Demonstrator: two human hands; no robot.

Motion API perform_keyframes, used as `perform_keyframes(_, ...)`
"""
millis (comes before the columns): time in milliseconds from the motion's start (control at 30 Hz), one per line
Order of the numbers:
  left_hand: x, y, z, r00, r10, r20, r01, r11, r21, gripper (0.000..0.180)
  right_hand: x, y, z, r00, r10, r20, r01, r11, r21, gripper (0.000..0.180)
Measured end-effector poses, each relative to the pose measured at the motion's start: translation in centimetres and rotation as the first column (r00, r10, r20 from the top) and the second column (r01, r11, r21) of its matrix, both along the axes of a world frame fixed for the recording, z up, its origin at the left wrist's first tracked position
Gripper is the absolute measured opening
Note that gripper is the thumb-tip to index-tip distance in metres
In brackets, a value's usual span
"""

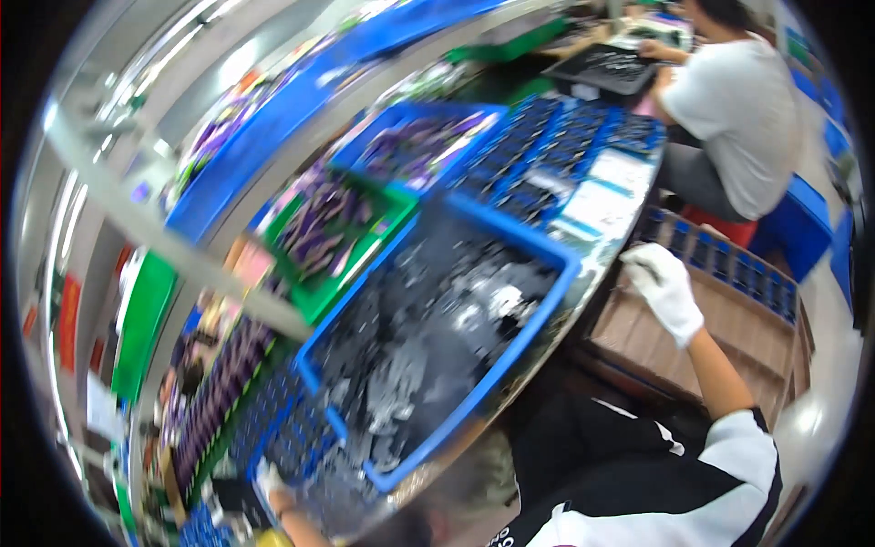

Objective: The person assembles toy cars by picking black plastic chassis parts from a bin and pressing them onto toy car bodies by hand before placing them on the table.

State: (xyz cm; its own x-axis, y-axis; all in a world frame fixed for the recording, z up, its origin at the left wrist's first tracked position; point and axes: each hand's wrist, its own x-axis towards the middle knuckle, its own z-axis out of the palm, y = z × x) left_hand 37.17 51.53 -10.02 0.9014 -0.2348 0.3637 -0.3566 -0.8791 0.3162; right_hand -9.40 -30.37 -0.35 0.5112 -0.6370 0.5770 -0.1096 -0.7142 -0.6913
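Observation:
My right hand (663,294), in a white glove, hovers over the near left side of a brown divided box (720,324). Its fingers are curled together, and whatever they may hold is too small to make out. Far to the left, my left hand (267,481), also gloved in white, is at the edge of blue trays (283,424) filled with small dark parts. Blur hides how its fingers are set. Between my hands a large blue-rimmed bin (538,342) holds many loose black and shiny grey pieces.
Behind the bin stand a green tray (387,232) and a blue tray (351,155) with purple pieces. More blue trays (570,137) of dark parts lie near white cards (602,191). A co-worker (738,109) sits at the far right with a black tray (606,68). A pale rail (164,228) crosses the left.

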Motion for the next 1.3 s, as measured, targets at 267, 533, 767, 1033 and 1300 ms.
perform_keyframes(267, -6.0, -20.2, 11.1, 0.748, 0.316, -0.584, -0.43, 0.901, -0.063, 0.07, -1.1, -17.6, -3.3, 0.777, -0.468, -0.421, 0.494, 0.868, -0.055, 0.043)
perform_keyframes(533, -11.6, -16.2, 7.8, 0.951, -0.212, -0.224, -0.104, 0.463, -0.88, 0.041, 2.1, -32.9, -6.0, 0.655, -0.581, -0.483, 0.679, 0.733, 0.039, 0.035)
perform_keyframes(767, -19.8, -24.0, 12.0, 0.886, -0.198, -0.419, -0.175, 0.695, -0.697, 0.055, 3.4, -33.7, -6.9, 0.656, -0.584, -0.478, 0.61, 0.783, -0.12, 0.021)
perform_keyframes(1033, -27.9, -38.6, 16.0, 0.985, -0.16, -0.071, 0.038, 0.592, -0.805, 0.019, 1.8, -32.2, -7.0, 0.749, -0.545, -0.377, 0.455, 0.836, -0.305, 0.011)
perform_keyframes(1300, -33.7, -52.9, 14.2, 0.554, -0.818, -0.157, -0.164, 0.078, -0.983, 0.036, 0.3, -20.7, 0.3, 0.963, -0.188, -0.192, 0.127, 0.948, -0.292, 0.011)
